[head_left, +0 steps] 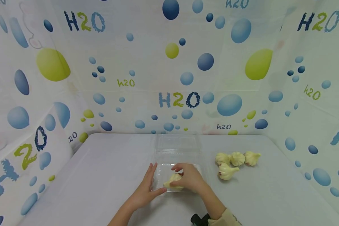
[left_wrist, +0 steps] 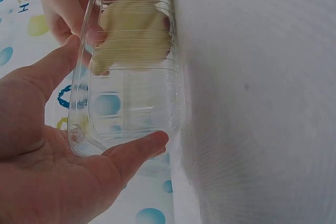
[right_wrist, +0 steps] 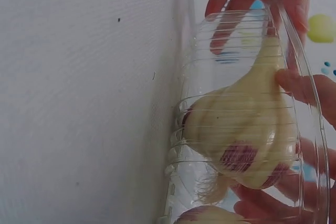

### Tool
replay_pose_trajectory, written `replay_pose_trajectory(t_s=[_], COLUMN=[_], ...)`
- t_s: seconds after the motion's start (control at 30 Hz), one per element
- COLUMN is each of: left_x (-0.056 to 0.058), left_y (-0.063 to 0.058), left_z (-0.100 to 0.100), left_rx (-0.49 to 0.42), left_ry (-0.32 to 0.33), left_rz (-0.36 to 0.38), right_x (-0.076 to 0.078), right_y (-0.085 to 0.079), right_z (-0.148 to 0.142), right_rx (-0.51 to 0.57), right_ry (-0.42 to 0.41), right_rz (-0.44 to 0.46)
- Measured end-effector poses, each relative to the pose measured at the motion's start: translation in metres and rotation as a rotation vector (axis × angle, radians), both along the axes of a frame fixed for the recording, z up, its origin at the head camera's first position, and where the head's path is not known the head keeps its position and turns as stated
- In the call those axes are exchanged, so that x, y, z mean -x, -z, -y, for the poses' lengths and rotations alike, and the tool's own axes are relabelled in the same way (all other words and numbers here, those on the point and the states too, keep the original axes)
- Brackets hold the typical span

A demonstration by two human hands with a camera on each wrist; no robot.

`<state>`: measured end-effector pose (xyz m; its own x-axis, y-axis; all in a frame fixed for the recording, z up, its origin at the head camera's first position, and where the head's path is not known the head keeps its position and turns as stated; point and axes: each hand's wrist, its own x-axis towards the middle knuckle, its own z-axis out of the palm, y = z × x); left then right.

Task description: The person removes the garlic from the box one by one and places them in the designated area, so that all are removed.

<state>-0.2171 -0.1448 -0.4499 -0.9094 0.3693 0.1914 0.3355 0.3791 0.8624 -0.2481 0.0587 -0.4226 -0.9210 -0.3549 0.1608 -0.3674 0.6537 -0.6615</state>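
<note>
A clear plastic clamshell container (head_left: 161, 171) stands with its hinged lid (head_left: 178, 143) tipped back. Inside, near the front wall, lies a cream garlic bulb (head_left: 173, 181) with purple patches, seen through the ribbed wall in the right wrist view. My right hand (head_left: 191, 178) reaches in from above, its curled fingers and thumb gripping this bulb. Part of another garlic bulb (right_wrist: 210, 215) shows inside, mostly hidden in the head view by the right hand. My left hand (head_left: 145, 190) touches the container's left front corner, fingers extended along the side and thumb at the front rim.
Several garlic bulbs (head_left: 238, 159) sit in a group on the white table (head_left: 115, 163), right of the container. A patterned curtain (head_left: 147, 62) hangs behind and at both sides. A black device (head_left: 200, 220) is by the right sleeve (head_left: 224, 218).
</note>
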Motion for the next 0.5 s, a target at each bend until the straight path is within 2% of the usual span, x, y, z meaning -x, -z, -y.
replay_pose_trajectory(t_s=[0.5], left_x=[-0.0010], left_y=[-0.0016], left_z=[0.0003], left_rx=[0.007], left_ry=[0.006], left_rz=[0.011], right_x=[0.0011], right_y=[-0.0025], right_z=[0.0041], right_rx=[-0.084], right_ry=[-0.020], right_rz=[0.008])
